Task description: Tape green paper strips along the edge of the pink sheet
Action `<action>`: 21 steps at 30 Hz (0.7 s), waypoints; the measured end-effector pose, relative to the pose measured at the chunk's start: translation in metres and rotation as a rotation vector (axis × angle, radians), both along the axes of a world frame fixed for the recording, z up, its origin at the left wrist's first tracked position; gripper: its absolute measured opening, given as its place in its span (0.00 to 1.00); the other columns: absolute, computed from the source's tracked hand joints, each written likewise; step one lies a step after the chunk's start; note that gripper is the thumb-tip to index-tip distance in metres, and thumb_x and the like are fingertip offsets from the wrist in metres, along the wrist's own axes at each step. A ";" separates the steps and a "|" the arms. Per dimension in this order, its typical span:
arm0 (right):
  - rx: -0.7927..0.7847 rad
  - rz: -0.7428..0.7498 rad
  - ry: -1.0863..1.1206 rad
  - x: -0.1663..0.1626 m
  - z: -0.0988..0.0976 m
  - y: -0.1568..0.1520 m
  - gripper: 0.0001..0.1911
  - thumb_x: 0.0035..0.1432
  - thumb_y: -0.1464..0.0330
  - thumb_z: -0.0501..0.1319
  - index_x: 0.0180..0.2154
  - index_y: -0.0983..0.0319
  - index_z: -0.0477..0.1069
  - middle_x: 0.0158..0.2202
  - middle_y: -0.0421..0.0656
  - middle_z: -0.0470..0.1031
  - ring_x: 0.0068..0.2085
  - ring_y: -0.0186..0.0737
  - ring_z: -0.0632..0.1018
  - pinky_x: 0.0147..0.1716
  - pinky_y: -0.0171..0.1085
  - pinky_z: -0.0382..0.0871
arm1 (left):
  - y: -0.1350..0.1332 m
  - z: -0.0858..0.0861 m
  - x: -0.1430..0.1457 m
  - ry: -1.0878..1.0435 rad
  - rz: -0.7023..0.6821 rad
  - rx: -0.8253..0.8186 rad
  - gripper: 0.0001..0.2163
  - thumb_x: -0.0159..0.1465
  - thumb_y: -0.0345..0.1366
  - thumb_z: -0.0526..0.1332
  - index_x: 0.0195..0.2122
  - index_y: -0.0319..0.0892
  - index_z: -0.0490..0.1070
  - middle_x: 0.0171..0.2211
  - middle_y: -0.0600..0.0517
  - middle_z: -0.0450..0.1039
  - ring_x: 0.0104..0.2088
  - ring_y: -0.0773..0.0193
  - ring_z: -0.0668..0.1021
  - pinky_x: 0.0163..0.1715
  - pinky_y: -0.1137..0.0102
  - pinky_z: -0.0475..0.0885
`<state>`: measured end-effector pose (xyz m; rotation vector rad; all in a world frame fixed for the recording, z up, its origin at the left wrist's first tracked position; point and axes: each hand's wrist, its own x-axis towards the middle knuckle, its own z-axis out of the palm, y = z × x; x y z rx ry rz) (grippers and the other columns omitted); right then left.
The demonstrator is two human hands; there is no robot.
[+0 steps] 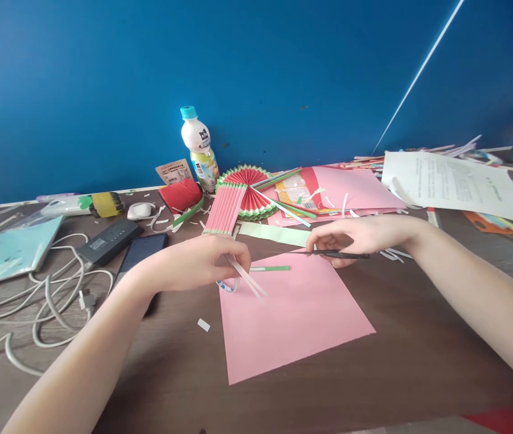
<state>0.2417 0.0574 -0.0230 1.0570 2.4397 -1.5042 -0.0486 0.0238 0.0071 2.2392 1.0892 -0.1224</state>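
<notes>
My left hand (pixel 213 262) is closed, pinching a pair of thin white paper strips (pixel 252 283) over the left part of a pink paper sheet (pixel 292 319). Just under its fingers sits a small blue-and-white ring (pixel 228 285), partly covered by the hand. My right hand (pixel 351 238) is closed around a slim black tool (pixel 344 255) with a thin tip pointing left, at the sheet's far edge; its exact kind is unclear. Between both hands a narrow green strip (pixel 276 268) lies on the pink sheet. Behind them is a pale green paper band (pixel 276 234).
A pleated red-and-green paper fan (pixel 251 187) and a bottle (pixel 199 150) stand by the blue wall. Left are white cables (pixel 48 301), a phone (pixel 143 253) and a black box (pixel 110 242). A printed sheet (pixel 455 187) lies right, near paper scraps (pixel 394 256).
</notes>
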 end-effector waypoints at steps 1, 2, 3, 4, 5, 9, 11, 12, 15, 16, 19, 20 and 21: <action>-0.026 0.025 0.005 -0.001 0.000 0.000 0.16 0.51 0.64 0.59 0.43 0.60 0.66 0.36 0.42 0.66 0.36 0.35 0.70 0.35 0.34 0.65 | 0.000 0.000 0.000 -0.003 -0.008 0.004 0.07 0.58 0.30 0.54 0.34 0.46 0.70 0.34 0.58 0.70 0.35 0.69 0.72 0.33 0.75 0.64; -0.047 0.045 0.008 -0.002 -0.001 0.000 0.17 0.50 0.64 0.60 0.43 0.60 0.67 0.36 0.42 0.67 0.35 0.34 0.70 0.35 0.34 0.65 | -0.001 0.000 0.000 -0.003 -0.013 0.008 0.07 0.58 0.30 0.54 0.34 0.46 0.70 0.34 0.58 0.70 0.35 0.69 0.72 0.34 0.75 0.64; -0.063 0.059 0.010 -0.002 -0.002 0.000 0.18 0.49 0.64 0.60 0.43 0.61 0.67 0.35 0.42 0.67 0.35 0.34 0.70 0.35 0.34 0.65 | -0.001 -0.001 0.000 -0.002 -0.018 0.012 0.07 0.58 0.30 0.54 0.34 0.46 0.70 0.34 0.58 0.70 0.35 0.69 0.72 0.34 0.75 0.64; -0.077 0.068 0.011 -0.003 -0.003 0.000 0.18 0.48 0.64 0.61 0.43 0.61 0.67 0.34 0.41 0.67 0.34 0.33 0.69 0.34 0.34 0.65 | -0.001 -0.001 0.000 0.000 -0.023 0.017 0.08 0.58 0.30 0.54 0.34 0.46 0.70 0.34 0.58 0.70 0.35 0.69 0.72 0.34 0.75 0.64; -0.092 0.072 0.012 -0.003 -0.003 0.000 0.18 0.48 0.64 0.61 0.42 0.62 0.68 0.32 0.41 0.67 0.32 0.33 0.69 0.33 0.33 0.65 | -0.001 -0.002 0.000 0.003 -0.026 0.022 0.08 0.58 0.30 0.54 0.34 0.46 0.70 0.34 0.57 0.70 0.35 0.69 0.72 0.34 0.75 0.64; -0.165 0.102 0.019 -0.004 -0.005 0.002 0.18 0.49 0.64 0.61 0.43 0.63 0.69 0.29 0.40 0.67 0.30 0.32 0.69 0.31 0.34 0.65 | -0.001 -0.004 0.001 -0.003 -0.044 0.040 0.08 0.57 0.29 0.54 0.34 0.46 0.70 0.33 0.57 0.70 0.35 0.68 0.72 0.33 0.75 0.63; -0.170 0.129 0.022 -0.004 -0.006 0.003 0.19 0.48 0.65 0.62 0.43 0.63 0.70 0.30 0.40 0.67 0.31 0.33 0.69 0.32 0.33 0.65 | -0.001 -0.004 0.003 -0.008 -0.057 0.035 0.07 0.56 0.28 0.55 0.32 0.45 0.70 0.32 0.57 0.71 0.36 0.68 0.72 0.34 0.75 0.63; -0.166 0.141 0.025 -0.004 -0.007 0.003 0.19 0.48 0.65 0.63 0.44 0.62 0.70 0.31 0.41 0.68 0.31 0.33 0.69 0.32 0.33 0.65 | -0.001 -0.004 0.004 -0.011 -0.060 0.030 0.07 0.56 0.27 0.55 0.32 0.44 0.70 0.31 0.57 0.71 0.36 0.68 0.72 0.34 0.75 0.63; -0.164 0.170 0.033 -0.003 -0.009 0.005 0.19 0.47 0.65 0.64 0.43 0.63 0.71 0.31 0.41 0.69 0.31 0.33 0.69 0.31 0.32 0.64 | -0.003 -0.003 0.007 -0.029 -0.067 0.024 0.07 0.55 0.26 0.55 0.31 0.43 0.70 0.30 0.57 0.71 0.36 0.67 0.72 0.33 0.75 0.63; -0.167 0.181 0.032 -0.003 -0.010 0.005 0.19 0.47 0.65 0.64 0.43 0.63 0.71 0.30 0.40 0.69 0.30 0.32 0.69 0.30 0.32 0.64 | -0.003 -0.003 0.007 -0.037 -0.071 0.026 0.07 0.55 0.26 0.55 0.31 0.43 0.70 0.30 0.56 0.71 0.36 0.67 0.71 0.33 0.76 0.63; -0.173 0.207 0.026 -0.003 -0.011 0.006 0.19 0.46 0.65 0.65 0.42 0.63 0.71 0.29 0.40 0.69 0.29 0.31 0.69 0.29 0.31 0.64 | -0.004 -0.003 0.008 -0.058 -0.089 0.040 0.08 0.55 0.25 0.55 0.32 0.43 0.70 0.31 0.56 0.70 0.37 0.67 0.71 0.34 0.76 0.63; -0.170 0.209 0.023 -0.004 -0.011 0.006 0.19 0.47 0.65 0.65 0.42 0.63 0.72 0.29 0.40 0.70 0.29 0.31 0.69 0.29 0.31 0.64 | -0.004 -0.003 0.007 -0.064 -0.094 0.042 0.08 0.55 0.25 0.55 0.32 0.43 0.70 0.32 0.56 0.70 0.37 0.68 0.71 0.34 0.76 0.63; -0.166 0.208 0.020 -0.004 -0.011 0.006 0.19 0.46 0.65 0.65 0.42 0.63 0.72 0.29 0.40 0.70 0.29 0.31 0.69 0.29 0.31 0.64 | -0.004 -0.003 0.007 -0.069 -0.096 0.043 0.08 0.55 0.25 0.55 0.32 0.43 0.70 0.32 0.56 0.70 0.37 0.68 0.71 0.35 0.76 0.63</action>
